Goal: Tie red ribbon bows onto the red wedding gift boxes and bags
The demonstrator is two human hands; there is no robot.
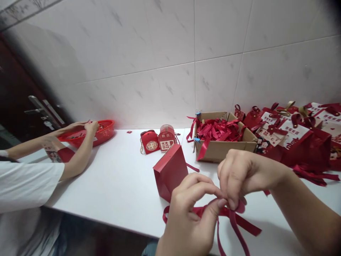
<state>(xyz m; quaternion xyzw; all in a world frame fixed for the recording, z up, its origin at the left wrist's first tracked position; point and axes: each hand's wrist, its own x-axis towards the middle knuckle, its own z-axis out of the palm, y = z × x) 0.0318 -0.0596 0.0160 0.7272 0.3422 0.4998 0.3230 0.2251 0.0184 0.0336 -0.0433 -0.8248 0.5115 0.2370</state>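
Note:
A dark red ribbon (pixel 236 227) is pinched between the fingertips of both my hands, above the table's front part. My left hand (pixel 193 209) grips it with thumb and forefinger, and my right hand (pixel 237 177) holds it from the other side, fingers curled. Loose ends of ribbon hang below the hands and trail to the right. Just behind my left hand, a red gift box (pixel 172 172) stands on the white table, its lower right part hidden by the hand. Where my fingertips meet, the ribbon's exact shape is partly covered.
A cardboard box (pixel 226 151) full of red ribbons stands behind my right hand. Several red and white gift bags (pixel 295 138) crowd the right side. A red pouch (pixel 150 142) and a small clear-topped box (pixel 167 140) sit near the wall. At left, a co-worker's hands reach into a red basket (pixel 103 133).

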